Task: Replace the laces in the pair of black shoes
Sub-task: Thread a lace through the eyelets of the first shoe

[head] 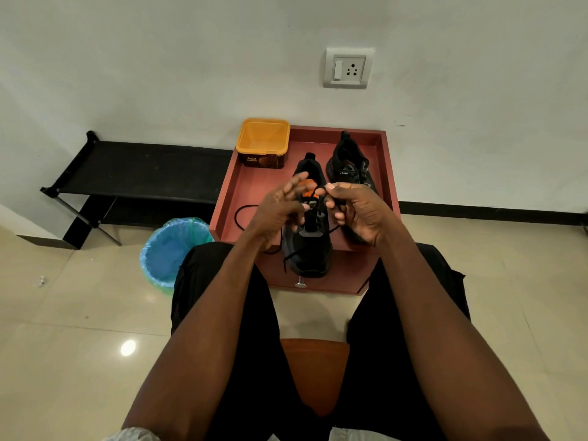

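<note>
Two black shoes stand on a red-brown tray-top table [229, 214]. The near shoe [308, 249] points toward me, its orange tongue lining showing between my hands. A black lace [239, 214] runs through it, loops out to the left on the table and trails off the front. My left hand [278, 211] hovers over the shoe's left side with fingers spread and partly curled; its grip on the lace is hidden. My right hand [358, 211] pinches the lace end between thumb and forefinger above the tongue. The second shoe [348, 163] lies behind, partly covered by my right hand.
An open yellow tub [263, 142] sits at the table's back left corner. A blue bin with a liner [170, 249] stands on the floor to the left, beside a low black rack [143, 170]. I sit on an orange chair [315, 374], knees either side of the table.
</note>
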A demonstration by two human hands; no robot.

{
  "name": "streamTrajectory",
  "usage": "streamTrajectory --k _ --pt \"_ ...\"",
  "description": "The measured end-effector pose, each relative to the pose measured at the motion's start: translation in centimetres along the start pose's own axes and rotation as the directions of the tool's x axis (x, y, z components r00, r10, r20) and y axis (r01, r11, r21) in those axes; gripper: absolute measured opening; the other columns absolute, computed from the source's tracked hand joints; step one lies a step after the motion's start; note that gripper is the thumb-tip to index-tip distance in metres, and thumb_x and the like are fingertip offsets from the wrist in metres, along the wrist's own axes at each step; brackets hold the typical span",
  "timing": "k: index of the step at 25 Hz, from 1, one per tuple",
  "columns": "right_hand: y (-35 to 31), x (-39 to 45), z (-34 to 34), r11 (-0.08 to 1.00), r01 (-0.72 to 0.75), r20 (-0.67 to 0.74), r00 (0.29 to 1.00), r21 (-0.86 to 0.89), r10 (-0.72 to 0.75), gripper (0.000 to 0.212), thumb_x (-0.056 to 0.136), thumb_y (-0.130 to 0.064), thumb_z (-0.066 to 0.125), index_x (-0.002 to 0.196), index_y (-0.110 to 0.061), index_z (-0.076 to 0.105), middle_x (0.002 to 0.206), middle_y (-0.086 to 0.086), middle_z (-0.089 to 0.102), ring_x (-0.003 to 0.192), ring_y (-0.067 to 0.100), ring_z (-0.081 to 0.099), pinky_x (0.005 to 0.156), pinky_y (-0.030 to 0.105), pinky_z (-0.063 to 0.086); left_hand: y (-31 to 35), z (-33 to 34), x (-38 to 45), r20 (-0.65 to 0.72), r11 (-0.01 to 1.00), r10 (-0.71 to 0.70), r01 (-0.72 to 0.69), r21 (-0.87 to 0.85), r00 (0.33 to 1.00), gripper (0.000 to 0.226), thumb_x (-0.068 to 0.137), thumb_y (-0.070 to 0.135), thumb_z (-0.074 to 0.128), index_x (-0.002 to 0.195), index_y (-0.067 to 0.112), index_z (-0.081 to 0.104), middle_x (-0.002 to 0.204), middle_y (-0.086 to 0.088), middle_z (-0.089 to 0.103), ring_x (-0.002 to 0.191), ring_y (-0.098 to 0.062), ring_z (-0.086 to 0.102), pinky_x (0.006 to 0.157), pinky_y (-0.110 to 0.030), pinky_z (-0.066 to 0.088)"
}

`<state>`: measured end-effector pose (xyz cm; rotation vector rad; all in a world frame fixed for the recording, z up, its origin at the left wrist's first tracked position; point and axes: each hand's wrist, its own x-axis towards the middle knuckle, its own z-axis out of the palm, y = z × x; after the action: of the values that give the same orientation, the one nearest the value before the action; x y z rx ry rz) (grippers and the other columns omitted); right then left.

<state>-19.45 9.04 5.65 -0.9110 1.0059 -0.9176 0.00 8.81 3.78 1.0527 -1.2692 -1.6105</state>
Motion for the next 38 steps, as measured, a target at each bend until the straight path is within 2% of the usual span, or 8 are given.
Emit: streamTrajectory --k 5,11,14,16,19,26,35,38 --pt "-0.3 0.4 -2.2 0.971 0.087 -0.158 0.986 0.221 -0.052 0.017 0.098 -0.012 0.050 0.106 -0.004 0.063 0.067 -0.003 0.051 0.048 0.007 0.038 0.046 0.021 0.030 0.1 -0.2 -0.2 -0.220 0.999 -0.010 0.021 0.048 0.976 0.007 0.094 0.013 0.064 0.098 0.010 0.069 0.068 0.001 0.061 0.052 -0.010 0.049 0.044 -0.021 0.038" --pt "-0.4 0.9 -4.4 0.989 0.122 -0.437 0.897 0.081 -0.074 0.021 0.098 -0.002 0.044 0.105 -0.007 0.063 0.073 0.000 0.064 0.055 0.009 0.051 0.046 0.021 0.037 -2.3 -3.7 0.5 -0.745 0.823 -0.134 0.493 0.283 0.653 0.004 0.090 0.009 0.058 0.087 0.010 0.061 0.093 -0.008 0.060 0.083 -0.019 0.059 0.068 -0.027 0.049" --pt "0.0 0.6 -2.2 0.977 -0.063 -0.326 0.945 -0.205 -0.008 0.009 0.098 -0.005 0.051 0.099 -0.009 0.059 0.075 0.003 0.066 0.049 0.009 0.047 0.042 0.021 0.031 -2.0 -2.4 0.6 -0.563 0.798 0.083 0.284 0.532 0.822 0.031 0.087 0.014 0.064 0.117 0.014 0.061 0.131 -0.006 0.052 0.115 -0.019 0.054 0.097 -0.035 0.049" --pt "0.3 0.5 -0.7 0.936 -0.106 -0.212 0.977 -0.337 0.034 0.003 0.099 -0.012 0.056 0.097 -0.010 0.057 0.071 0.003 0.065 0.045 0.008 0.045 0.040 0.020 0.029 -0.9 -0.5 0.5 -0.299 0.914 0.068 0.061 0.401 0.952 0.046 0.090 0.014 0.067 0.134 0.015 0.054 0.138 -0.002 0.054 0.122 -0.014 0.052 0.099 -0.031 0.046" --pt "0.7 0.5 0.2 0.933 -0.075 -0.120 0.992 -0.353 0.035 0.012 0.098 -0.020 0.062 0.092 -0.011 0.057 0.065 0.002 0.061 0.042 0.008 0.041 0.037 0.019 0.028 -0.9 1.1 0.7 -0.033 0.986 0.008 -0.003 0.167 0.999 0.038 0.090 0.001 0.066 0.127 0.000 0.059 0.115 -0.012 0.069 0.105 -0.016 0.067 0.090 -0.025 0.053" --pt "0.5 1.1 -1.8 0.948 -0.051 -0.197 0.980 -0.314 -0.012 0.017 0.099 -0.003 0.052 0.099 -0.007 0.068 0.080 0.006 0.065 0.057 0.008 0.053 0.051 0.020 0.042 -0.8 0.2 1.2 -0.367 0.985 0.052 0.011 0.170 0.929 0.007 0.097 0.014 0.060 0.092 0.011 0.063 0.072 -0.002 0.061 0.060 -0.007 0.055 0.058 -0.021 0.048" --pt "1.3 1.8 -0.5 0.899 -0.111 -0.274 0.962 -0.424 -0.011 0.018 0.101 0.006 0.041 0.097 0.002 0.058 0.073 0.014 0.058 0.060 0.019 0.058 0.048 0.017 0.051 -2.7 0.0 1.6 -0.488 0.538 0.265 0.293 0.790 0.832 0.020 0.094 0.011 0.052 0.110 0.012 0.065 0.106 -0.005 0.068 0.096 -0.021 0.061 0.085 -0.040 0.053" --pt "1.5 2.0 -0.2 0.923 -0.068 -0.300 0.953 -0.378 -0.053 0.012 0.100 0.001 0.051 0.091 0.001 0.059 0.070 0.014 0.063 0.054 0.016 0.062 0.049 0.024 0.053 -2.5 0.7 2.5 -0.361 0.735 0.261 0.058 0.675 0.895 0.031 0.093 0.014 0.062 0.123 0.011 0.065 0.119 -0.003 0.067 0.112 -0.015 0.060 0.098 -0.036 0.050"
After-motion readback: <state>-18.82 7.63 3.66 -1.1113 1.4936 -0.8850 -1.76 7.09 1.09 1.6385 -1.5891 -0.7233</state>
